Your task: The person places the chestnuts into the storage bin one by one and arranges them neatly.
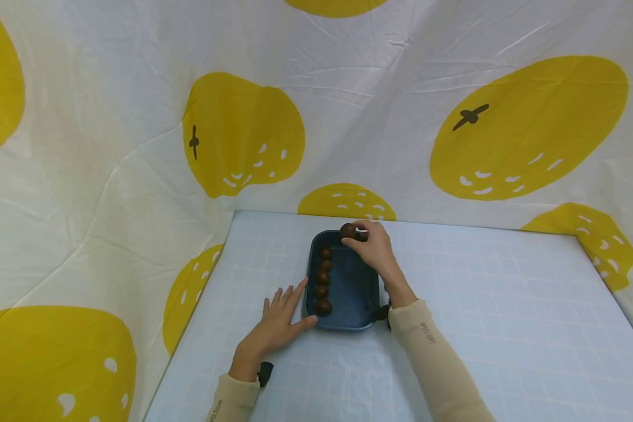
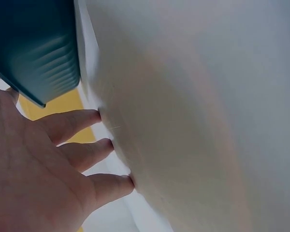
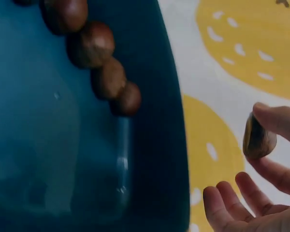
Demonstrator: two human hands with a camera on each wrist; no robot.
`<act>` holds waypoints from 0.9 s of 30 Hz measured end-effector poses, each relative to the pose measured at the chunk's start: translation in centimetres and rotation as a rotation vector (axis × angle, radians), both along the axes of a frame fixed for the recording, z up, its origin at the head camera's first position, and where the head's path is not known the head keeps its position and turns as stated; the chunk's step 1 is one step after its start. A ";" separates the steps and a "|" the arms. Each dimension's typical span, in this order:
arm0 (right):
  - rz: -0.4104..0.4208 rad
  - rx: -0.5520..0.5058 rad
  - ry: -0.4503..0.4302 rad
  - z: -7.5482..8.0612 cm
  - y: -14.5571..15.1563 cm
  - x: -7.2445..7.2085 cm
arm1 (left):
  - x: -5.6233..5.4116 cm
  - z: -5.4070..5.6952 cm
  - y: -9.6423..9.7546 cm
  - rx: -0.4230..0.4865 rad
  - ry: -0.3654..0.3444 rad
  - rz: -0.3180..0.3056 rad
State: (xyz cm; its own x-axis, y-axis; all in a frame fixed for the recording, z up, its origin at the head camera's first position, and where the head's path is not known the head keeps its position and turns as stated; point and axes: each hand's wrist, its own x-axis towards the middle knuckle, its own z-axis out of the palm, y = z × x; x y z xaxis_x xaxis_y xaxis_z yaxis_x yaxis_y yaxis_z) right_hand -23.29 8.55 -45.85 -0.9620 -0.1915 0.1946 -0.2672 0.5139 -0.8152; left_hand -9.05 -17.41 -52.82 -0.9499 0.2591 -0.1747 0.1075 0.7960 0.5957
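Right hand [image 1: 375, 249] pinches a brown round chestnut [image 1: 347, 231] above the far rim of the dark blue rectangular tray [image 1: 354, 287]; I see my left hand [image 1: 276, 325] flat, fingers straight, touching its near-left corner.

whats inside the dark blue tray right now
Five brown chestnuts lie in a row along the left side of the dark blue rectangular tray. The right hand pinches a sixth above its far rim, hiding that corner.
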 end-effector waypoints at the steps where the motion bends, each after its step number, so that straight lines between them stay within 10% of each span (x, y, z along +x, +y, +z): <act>1: -0.004 0.004 -0.004 -0.2 -0.3 0.0 | 0.0 0.0 0.0 0.000 0.001 -0.001; 27: -0.143 0.114 -0.118 -5.2 -3.6 -0.6 | 0.1 0.2 0.1 0.001 0.024 -0.001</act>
